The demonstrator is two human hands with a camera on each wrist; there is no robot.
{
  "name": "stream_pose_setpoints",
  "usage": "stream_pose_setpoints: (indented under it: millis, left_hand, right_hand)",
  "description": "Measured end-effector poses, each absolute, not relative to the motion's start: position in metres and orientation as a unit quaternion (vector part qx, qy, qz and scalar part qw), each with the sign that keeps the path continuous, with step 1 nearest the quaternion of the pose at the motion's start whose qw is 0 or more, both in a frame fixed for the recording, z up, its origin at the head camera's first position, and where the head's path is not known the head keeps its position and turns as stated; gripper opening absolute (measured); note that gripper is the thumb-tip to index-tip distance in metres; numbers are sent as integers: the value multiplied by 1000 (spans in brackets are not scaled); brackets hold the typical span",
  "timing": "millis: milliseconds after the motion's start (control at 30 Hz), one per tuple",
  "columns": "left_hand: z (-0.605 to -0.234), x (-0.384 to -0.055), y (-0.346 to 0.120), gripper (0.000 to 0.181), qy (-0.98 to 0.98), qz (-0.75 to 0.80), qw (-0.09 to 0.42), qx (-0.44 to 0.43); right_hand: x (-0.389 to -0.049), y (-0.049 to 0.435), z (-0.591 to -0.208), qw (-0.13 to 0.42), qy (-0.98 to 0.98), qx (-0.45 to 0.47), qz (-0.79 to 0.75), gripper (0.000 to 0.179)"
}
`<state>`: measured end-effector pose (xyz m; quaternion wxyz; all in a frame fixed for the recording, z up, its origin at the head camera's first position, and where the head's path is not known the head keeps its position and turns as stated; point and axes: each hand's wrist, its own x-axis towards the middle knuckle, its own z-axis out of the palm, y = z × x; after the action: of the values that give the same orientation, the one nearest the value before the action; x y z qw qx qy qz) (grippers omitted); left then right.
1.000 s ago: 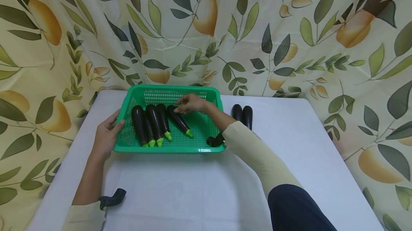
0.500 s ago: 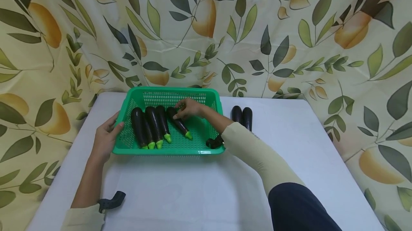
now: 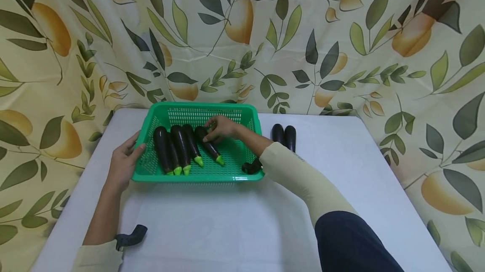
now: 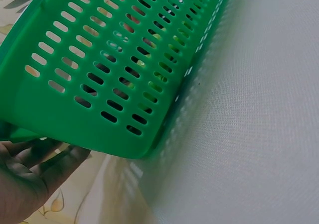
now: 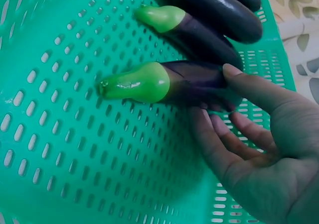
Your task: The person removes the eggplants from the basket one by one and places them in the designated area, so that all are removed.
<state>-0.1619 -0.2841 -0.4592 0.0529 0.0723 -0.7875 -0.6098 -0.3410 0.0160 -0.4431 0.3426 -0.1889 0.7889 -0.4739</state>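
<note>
A green perforated plastic basket (image 3: 197, 178) holds several dark purple eggplants (image 3: 162, 148) with green stem ends, lying side by side at its left. My right hand (image 3: 224, 129) reaches into the basket and grips the rightmost eggplant (image 3: 212, 149) near its blunt far end. In the right wrist view, the thumb is on top of this eggplant (image 5: 147, 82) and the fingers lie along its other side. My left hand (image 3: 123, 160) holds the basket's left end by the rim. From the left wrist view, its fingers (image 4: 62, 167) show beneath the basket's rim (image 4: 60, 134).
Two more eggplants (image 3: 284, 137) lie on the white-covered table (image 3: 212, 225) right of the basket, partly behind the right forearm. Black wrist-worn pieces (image 3: 131, 237) sit on both wrists. A leaf-and-fruit patterned curtain (image 3: 273, 44) hangs behind the table.
The right hand's fingers have come down around the rightmost eggplant, and its green end has shifted slightly left. The left hand stays on the basket's end.
</note>
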Motion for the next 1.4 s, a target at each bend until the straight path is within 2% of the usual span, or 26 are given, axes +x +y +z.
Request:
stream_pose_setpoints:
  millis: [500, 1067, 1400]
  left_hand:
    - [-461, -165, -283, 59, -777, -624, 53, 70]
    - [-459, -161, -284, 60, -788, -609, 59, 73]
    - [-461, -163, -284, 59, -791, -605, 62, 67]
  right_hand:
    - [-349, 21, -434, 398, 740, -154, -519, 61]
    - [-344, 27, -412, 382, 728, -151, -549, 73]
    - [-328, 37, -386, 387, 702, -149, -579, 73]
